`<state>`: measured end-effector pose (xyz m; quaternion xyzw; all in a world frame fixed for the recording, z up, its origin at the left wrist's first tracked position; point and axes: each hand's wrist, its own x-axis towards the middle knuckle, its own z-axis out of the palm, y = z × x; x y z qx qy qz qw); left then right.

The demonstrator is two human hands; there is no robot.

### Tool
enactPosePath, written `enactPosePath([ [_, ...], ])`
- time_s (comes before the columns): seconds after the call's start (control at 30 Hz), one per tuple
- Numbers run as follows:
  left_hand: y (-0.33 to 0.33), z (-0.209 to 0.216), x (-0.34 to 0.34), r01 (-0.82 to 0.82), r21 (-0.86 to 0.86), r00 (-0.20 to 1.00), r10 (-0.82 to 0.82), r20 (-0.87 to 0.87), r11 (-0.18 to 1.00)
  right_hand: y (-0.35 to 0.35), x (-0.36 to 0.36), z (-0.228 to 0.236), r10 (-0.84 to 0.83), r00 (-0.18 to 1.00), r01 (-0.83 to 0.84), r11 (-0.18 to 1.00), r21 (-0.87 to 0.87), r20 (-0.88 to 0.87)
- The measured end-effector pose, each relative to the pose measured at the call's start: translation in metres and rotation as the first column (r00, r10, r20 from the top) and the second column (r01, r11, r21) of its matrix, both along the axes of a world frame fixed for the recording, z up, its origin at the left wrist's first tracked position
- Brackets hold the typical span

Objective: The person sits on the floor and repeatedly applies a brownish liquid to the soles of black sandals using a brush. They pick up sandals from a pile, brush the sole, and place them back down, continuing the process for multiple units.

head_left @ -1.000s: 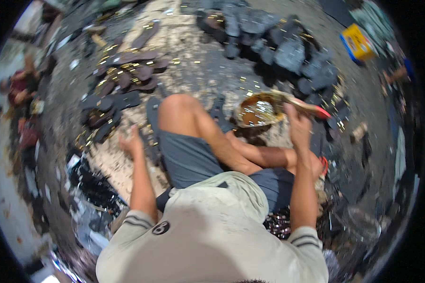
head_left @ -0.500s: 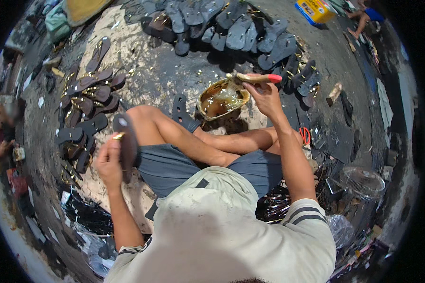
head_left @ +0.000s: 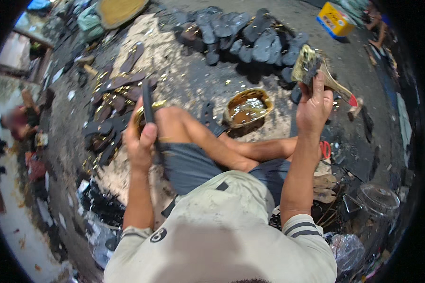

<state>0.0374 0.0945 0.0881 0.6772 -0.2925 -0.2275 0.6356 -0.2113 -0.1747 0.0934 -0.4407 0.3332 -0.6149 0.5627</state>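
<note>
My left hand [head_left: 139,144] grips a dark sandal [head_left: 148,104] with gold straps, its sole turned edge-on above my left knee. In my right hand [head_left: 314,111] is a paintbrush [head_left: 336,86] with a wooden, red-tipped handle. Its bristles are caked in pale, sticky stuff and point up and away from me. Between my hands, beyond my crossed legs, a bowl [head_left: 236,121] of glossy amber liquid sits on the floor. The brush is apart from both bowl and sandal.
Many gold-strapped sandals [head_left: 113,104] lie to the left; dark soles [head_left: 264,45] are heaped at the far side. A yellow and blue container [head_left: 335,21] stands far right. Red-handled scissors [head_left: 325,150] and a clear round lid [head_left: 378,199] lie right. Another person [head_left: 23,118] is at far left.
The brush has moved from over the bowl to the right, its bristles now turned upward. My left hand has raised the sandal and turned it edge-on. The whole view has shifted.
</note>
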Motion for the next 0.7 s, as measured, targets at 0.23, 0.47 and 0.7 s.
enactPosePath([
  [0.23,-0.041,-0.020,-0.052,-0.058,-0.510,0.650,-0.355,-0.672,0.858,0.125,0.106,-0.038,0.475,0.832,-0.517,0.852,-0.088,-0.287],
  [0.47,-0.050,-0.018,-0.063,-0.094,-0.587,0.630,-0.408,-0.660,0.804,0.120,0.102,-0.023,0.281,0.887,-0.434,0.778,-0.454,-0.367],
  [0.7,-0.051,-0.029,-0.070,0.004,-0.540,0.603,-0.433,-0.670,0.842,0.080,0.102,-0.018,0.366,0.852,-0.502,0.775,-0.384,-0.374],
])
